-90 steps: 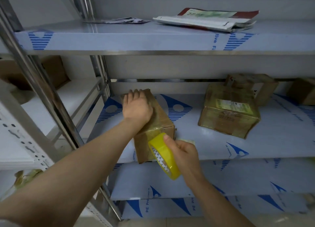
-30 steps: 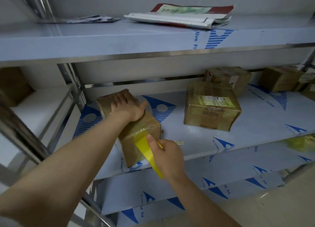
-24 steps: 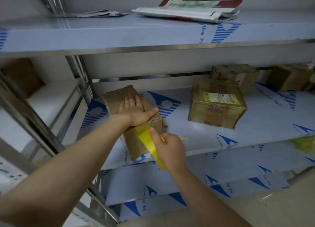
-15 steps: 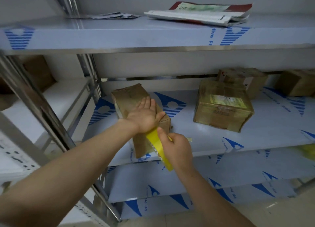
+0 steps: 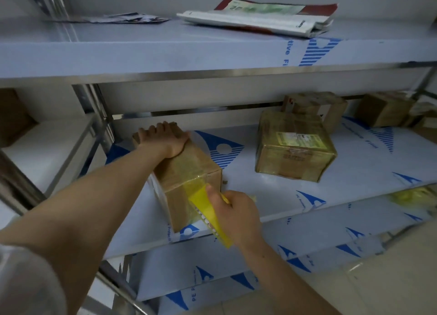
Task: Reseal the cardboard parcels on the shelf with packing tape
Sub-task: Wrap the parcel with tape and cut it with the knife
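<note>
Under the left hand [image 5: 165, 138], which lies flat with fingers straight on the far end of its top, sits the parcel [image 5: 189, 165] being sealed. It stands at the front of the shelf [image 5: 272, 196], its near bottom corner close to the lip. Right hand [image 5: 236, 216] is just in front of it, fingers curled round the yellow tape roll [image 5: 208, 216], thumb on the roll's outer face. A short free stretch of tape [image 5: 197, 184] runs from the roll up to the parcel's near top edge. Risks, as judged: a hard pull toward the right hand could drag the parcel over the lip if the left hand's press slackens. Tape drawn off-line would wrinkle or miss the seam. The free stretch could fold and stick to itself. No cutter in sight, so tearing by hand might lift the end already stuck. Well off to the right of both hands, a labelled parcel [image 5: 294, 149] waits; whether its seams are sound, cannot tell.
</note>
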A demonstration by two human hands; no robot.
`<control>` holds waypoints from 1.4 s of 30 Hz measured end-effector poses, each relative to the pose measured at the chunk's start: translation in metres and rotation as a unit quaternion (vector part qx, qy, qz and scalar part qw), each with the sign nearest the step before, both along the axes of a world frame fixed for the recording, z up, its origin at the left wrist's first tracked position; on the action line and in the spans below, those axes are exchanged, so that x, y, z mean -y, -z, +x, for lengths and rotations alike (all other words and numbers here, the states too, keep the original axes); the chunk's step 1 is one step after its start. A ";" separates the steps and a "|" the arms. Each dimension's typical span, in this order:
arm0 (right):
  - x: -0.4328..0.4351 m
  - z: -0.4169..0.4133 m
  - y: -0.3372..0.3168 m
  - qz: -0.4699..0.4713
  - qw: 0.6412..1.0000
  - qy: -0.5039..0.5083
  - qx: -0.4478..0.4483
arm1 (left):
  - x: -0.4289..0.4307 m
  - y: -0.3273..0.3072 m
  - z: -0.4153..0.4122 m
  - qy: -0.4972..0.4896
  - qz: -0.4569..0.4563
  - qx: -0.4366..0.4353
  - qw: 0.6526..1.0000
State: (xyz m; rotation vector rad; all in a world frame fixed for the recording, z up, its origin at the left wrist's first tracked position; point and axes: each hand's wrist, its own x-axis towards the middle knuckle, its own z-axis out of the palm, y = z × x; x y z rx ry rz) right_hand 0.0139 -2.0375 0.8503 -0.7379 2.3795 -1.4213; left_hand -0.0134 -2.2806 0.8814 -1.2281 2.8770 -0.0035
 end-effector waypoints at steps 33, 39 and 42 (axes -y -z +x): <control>0.013 0.003 -0.001 0.020 0.999 -0.012 -0.037 | -0.050 0.000 0.006 -0.018 0.070 -0.028 0.997; 0.011 -0.003 -0.003 0.008 0.999 -0.005 -0.034 | -0.077 -0.010 0.035 0.095 0.101 0.035 0.990; 0.010 -0.003 -0.003 0.001 0.999 0.003 -0.032 | -0.076 -0.026 0.063 0.168 0.201 0.006 0.965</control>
